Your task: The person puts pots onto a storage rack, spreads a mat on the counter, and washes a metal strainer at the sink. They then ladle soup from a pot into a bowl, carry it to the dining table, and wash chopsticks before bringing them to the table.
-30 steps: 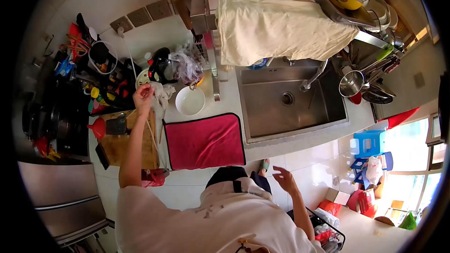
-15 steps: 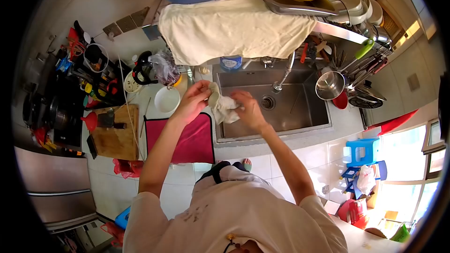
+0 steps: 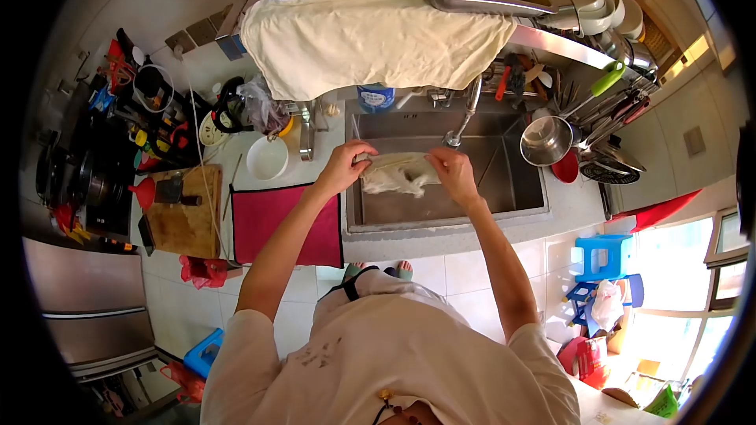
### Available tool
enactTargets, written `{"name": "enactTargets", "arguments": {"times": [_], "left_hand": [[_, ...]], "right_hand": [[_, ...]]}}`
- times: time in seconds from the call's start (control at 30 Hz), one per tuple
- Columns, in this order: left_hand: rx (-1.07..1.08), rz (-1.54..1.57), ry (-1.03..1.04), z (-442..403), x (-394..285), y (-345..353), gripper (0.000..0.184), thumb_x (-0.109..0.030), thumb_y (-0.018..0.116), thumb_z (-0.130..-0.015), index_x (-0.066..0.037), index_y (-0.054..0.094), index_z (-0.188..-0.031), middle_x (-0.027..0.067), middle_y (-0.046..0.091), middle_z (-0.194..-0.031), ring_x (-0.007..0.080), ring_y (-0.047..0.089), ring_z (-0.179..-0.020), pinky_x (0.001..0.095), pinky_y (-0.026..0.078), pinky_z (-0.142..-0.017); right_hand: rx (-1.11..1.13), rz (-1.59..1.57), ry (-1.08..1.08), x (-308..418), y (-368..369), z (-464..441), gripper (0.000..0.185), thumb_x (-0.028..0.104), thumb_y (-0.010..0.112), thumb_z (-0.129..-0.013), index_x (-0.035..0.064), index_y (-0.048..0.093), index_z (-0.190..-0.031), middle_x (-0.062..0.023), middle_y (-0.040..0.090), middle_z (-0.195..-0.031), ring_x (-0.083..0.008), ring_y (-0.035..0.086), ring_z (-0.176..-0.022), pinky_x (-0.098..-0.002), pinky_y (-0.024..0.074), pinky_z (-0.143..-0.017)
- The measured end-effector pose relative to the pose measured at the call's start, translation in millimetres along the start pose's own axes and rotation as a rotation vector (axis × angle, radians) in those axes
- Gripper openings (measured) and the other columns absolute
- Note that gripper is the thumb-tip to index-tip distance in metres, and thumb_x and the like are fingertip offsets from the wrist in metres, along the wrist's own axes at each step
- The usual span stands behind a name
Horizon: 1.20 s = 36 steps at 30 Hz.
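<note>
Near the left end of the worktop (image 3: pixel 370 249), a wooden cutting board (image 3: pixel 201 228) is laid; along the front edge, a red mat (image 3: pixel 287 227), with a white bowl (image 3: pixel 268 157) behind. By the left edge of the sink (image 3: pixel 449 222), one end of a pale cloth (image 3: pixel 398 175) is pinched by the left hand (image 3: pixel 342 168). Bunched half a second ago, it has been opened out above the basin, so more of its surface is exposed. Its other end is pinched by the right hand (image 3: pixel 455 175).

Both arms (image 3: pixel 281 252) reach forward, left hand (image 3: pixel 344 168) and right hand (image 3: pixel 457 176) apart, each closed in a pinch
</note>
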<state>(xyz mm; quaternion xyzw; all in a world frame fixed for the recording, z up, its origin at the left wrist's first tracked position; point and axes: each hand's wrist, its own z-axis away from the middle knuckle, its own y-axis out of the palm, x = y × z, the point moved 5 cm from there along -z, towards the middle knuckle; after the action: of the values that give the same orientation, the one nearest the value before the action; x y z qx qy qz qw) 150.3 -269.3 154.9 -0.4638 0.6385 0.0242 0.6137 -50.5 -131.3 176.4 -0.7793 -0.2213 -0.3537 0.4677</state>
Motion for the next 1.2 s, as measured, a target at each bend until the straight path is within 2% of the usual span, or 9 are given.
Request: {"name": "enactTargets", "arguments": {"times": [0.17,0.4,0.57,0.67,0.8,1.0,1.03,1.13,1.2], "left_hand": [[0.016,0.158,-0.219,-4,23,-7,0.011,-0.002,0.065,-0.083,0.000,0.065,-0.093,0.0020,0.065,-0.074,0.0065,0.059,-0.063,0.0213,0.046,-0.057],[-0.125,0.324,-0.337,22,43,-7,0.009,-0.007,0.061,-0.086,-0.001,0.064,-0.094,0.0042,0.064,-0.077,0.0066,0.058,-0.067,0.0218,0.048,-0.055],[0.035,0.271,-0.395,118,75,39,0.009,-0.005,0.059,-0.084,-0.004,0.064,-0.090,0.0043,0.063,-0.077,0.0111,0.058,-0.073,0.0275,0.046,-0.061],[0.114,0.049,-0.330,199,100,71,0.014,-0.006,0.068,-0.072,-0.004,0.065,-0.086,0.0084,0.063,-0.075,0.0186,0.059,-0.067,0.0315,0.048,-0.061],[0.010,0.453,-0.872,259,111,101,0.015,-0.012,0.067,-0.081,0.002,0.061,-0.082,0.0112,0.066,-0.076,0.0147,0.064,-0.058,0.0309,0.051,-0.049],[0.032,-0.116,-0.721,276,133,130,0.025,-0.024,0.073,-0.072,-0.003,0.062,-0.081,0.0116,0.065,-0.069,0.0276,0.066,-0.068,0.0380,0.051,-0.061],[0.023,-0.148,-0.722,274,128,126,0.030,-0.028,0.073,-0.070,-0.004,0.062,-0.084,0.0132,0.065,-0.071,0.0319,0.065,-0.070,0.0396,0.051,-0.062],[0.110,-0.395,-0.540,266,94,112,0.023,-0.024,0.067,-0.083,-0.004,0.062,-0.093,0.0093,0.066,-0.072,0.0180,0.067,-0.067,0.0337,0.052,-0.058],[0.159,0.266,-0.656,249,63,108,0.028,-0.026,0.066,-0.084,-0.007,0.060,-0.104,0.0089,0.068,-0.078,0.0231,0.067,-0.071,0.0378,0.051,-0.062]], "right_hand": [[-0.032,0.102,-0.029,-8,-5,-3,0.010,0.012,0.063,-0.082,0.0037,0.067,-0.086,-0.0123,0.061,-0.079,-0.0340,0.060,-0.074,-0.0377,0.0472,-0.065],[0.001,0.199,-0.237,11,-3,26,0.016,0.005,0.062,-0.077,0.0070,0.067,-0.091,-0.0116,0.057,-0.078,-0.0318,0.060,-0.071,-0.0380,0.0480,-0.061],[0.214,0.280,-0.305,0,32,137,0.025,0.002,0.061,-0.068,0.0065,0.066,-0.092,-0.0114,0.058,-0.076,-0.0289,0.060,-0.070,-0.0371,0.0479,-0.058],[0.376,0.258,-0.295,-26,57,213,0.017,0.009,0.066,-0.077,0.0097,0.067,-0.094,-0.0090,0.060,-0.080,-0.0273,0.061,-0.072,-0.0371,0.0492,-0.059],[0.231,0.201,0.130,-57,55,251,0.016,0.011,0.065,-0.080,0.0077,0.066,-0.095,-0.0095,0.061,-0.085,-0.0288,0.061,-0.072,-0.0398,0.0494,-0.061],[0.242,0.317,0.357,-82,64,248,0.021,0.011,0.065,-0.080,0.0073,0.061,-0.100,-0.0114,0.062,-0.090,-0.0301,0.064,-0.076,-0.0395,0.0506,-0.063],[0.283,0.228,0.354,-88,66,248,0.023,0.010,0.065,-0.080,0.0072,0.061,-0.103,-0.0124,0.063,-0.092,-0.0291,0.065,-0.077,-0.0389,0.0511,-0.064],[0.562,-0.269,0.454,-101,55,237,0.038,0.011,0.065,-0.083,0.0061,0.056,-0.120,-0.0153,0.061,-0.112,-0.0258,0.064,-0.095,-0.0360,0.0515,-0.078],[0.672,-0.861,0.527,-64,23,210,0.045,0.017,0.065,-0.085,0.0061,0.051,-0.127,-0.0156,0.058,-0.119,-0.0267,0.061,-0.103,-0.0379,0.0497,-0.087]]}}
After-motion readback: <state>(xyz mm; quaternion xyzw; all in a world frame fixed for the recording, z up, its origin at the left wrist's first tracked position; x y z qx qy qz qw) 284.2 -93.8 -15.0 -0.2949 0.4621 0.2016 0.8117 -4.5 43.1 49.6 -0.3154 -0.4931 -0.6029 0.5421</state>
